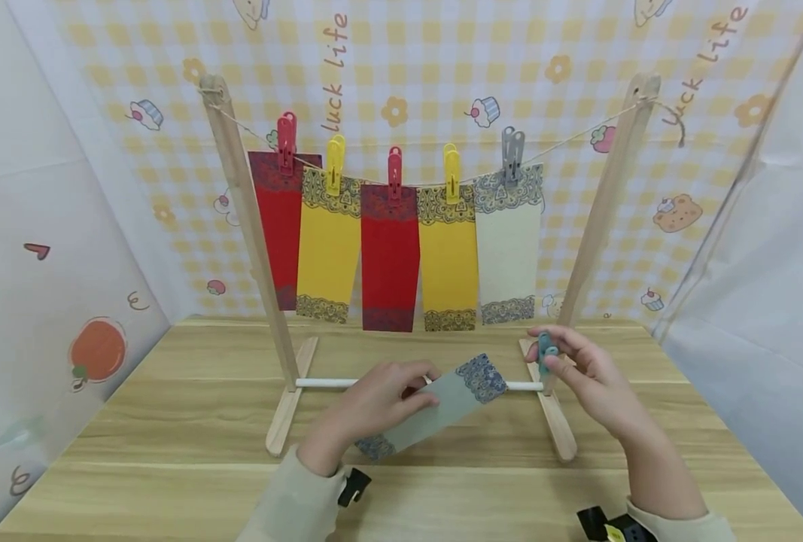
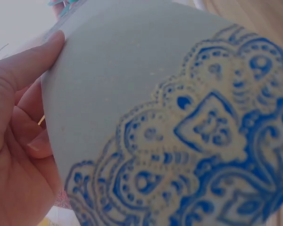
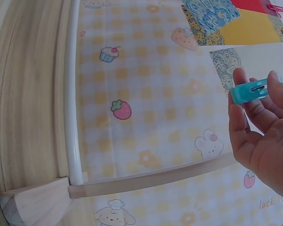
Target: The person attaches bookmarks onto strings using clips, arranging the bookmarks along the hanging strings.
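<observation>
My left hand (image 1: 390, 399) pinches a pale card (image 1: 428, 418) with blue lace-patterned ends by its long edge. The card is tilted, its right end higher, in front of the stand's white crossbar. In the left wrist view the thumb lies on the face of the card (image 2: 113, 61). My right hand (image 1: 594, 380) holds a teal clothespin (image 1: 545, 354) between thumb and fingers, near the foot of the right post. The right wrist view shows that clothespin (image 3: 250, 91) gripped between the thumb and fingers.
A string between two wooden posts (image 1: 255, 218) (image 1: 607, 203) carries several hanging cards: red (image 1: 390, 260), yellow (image 1: 326, 252) and cream (image 1: 507, 252). Red, yellow and grey clothespins (image 1: 512, 158) hold them. The stand's white bar (image 1: 326, 383) runs low over the wooden table (image 1: 171, 452).
</observation>
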Available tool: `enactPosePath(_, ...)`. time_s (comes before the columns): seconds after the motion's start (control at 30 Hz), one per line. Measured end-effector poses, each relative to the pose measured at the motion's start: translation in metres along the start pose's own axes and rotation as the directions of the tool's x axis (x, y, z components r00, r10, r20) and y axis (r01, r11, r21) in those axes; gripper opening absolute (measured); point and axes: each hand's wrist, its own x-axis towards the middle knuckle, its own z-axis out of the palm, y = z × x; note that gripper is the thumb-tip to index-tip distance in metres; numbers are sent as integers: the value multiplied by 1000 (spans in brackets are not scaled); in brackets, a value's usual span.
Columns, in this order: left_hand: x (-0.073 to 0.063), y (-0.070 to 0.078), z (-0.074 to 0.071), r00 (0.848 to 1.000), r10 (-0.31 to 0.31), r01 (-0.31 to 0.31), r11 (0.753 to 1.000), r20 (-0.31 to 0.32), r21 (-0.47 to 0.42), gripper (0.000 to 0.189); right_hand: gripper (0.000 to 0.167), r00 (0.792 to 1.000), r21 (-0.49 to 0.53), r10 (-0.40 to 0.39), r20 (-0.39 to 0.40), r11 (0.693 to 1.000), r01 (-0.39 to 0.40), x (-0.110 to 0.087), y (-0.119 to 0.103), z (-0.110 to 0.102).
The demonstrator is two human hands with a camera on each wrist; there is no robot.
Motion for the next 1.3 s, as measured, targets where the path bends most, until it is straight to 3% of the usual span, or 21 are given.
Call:
enactPosePath(0.13,6,3,-1,998,48,-49,999,-50,-8,14,33,999,54,-12,-35,998,14,1,-2,-1)
enactPosePath(0.43,22,10,0,990,49,-55,998,-130,-44,20,33,994,186,24,-111,983,-3,2,-9,-5)
enactPosePath(0.6,31,16,0,984,66,-75,996,-165,-46,20,33,982,209,47,-182,978,-8,4,-14,-8)
enactPosePath(0.73,38,19,-2,977,95,-110,992,-192,-68,20,32,966,242,48,-254,970,16,7,-16,-11)
enactPosePath(0.93,49,25,-5,952,154,-181,980,-265,-82,18,32,932,286,11,-362,953,99,15,-25,-17)
enactPosePath(1.17,60,35,-8,945,142,-185,974,-293,-127,19,29,903,286,-26,-430,944,163,29,-44,-24)
enactPosePath(1.3,68,41,-9,932,168,-216,969,-322,-120,19,28,884,294,-38,-465,936,194,38,-57,-30)
